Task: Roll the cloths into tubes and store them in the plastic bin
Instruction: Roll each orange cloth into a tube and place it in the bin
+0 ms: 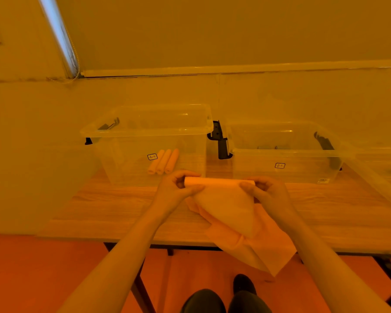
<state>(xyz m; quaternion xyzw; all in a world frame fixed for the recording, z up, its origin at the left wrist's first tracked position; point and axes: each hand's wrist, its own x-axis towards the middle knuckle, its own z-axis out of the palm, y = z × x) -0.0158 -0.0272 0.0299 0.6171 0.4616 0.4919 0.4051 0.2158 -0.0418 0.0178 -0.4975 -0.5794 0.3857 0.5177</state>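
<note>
I hold an orange cloth point(226, 204) up over the wooden table point(113, 206). Its top part is rolled into a tube that runs side to side. My left hand point(176, 188) pinches the left end and my right hand point(264, 190) pinches the right end. The loose part hangs down toward me. Another cloth point(253, 245) lies flat under it. Three rolled cloths point(163, 161) lie side by side in the left clear bin point(145, 129), pointing toward me. A second clear bin point(284, 152) sits to its right.
</note>
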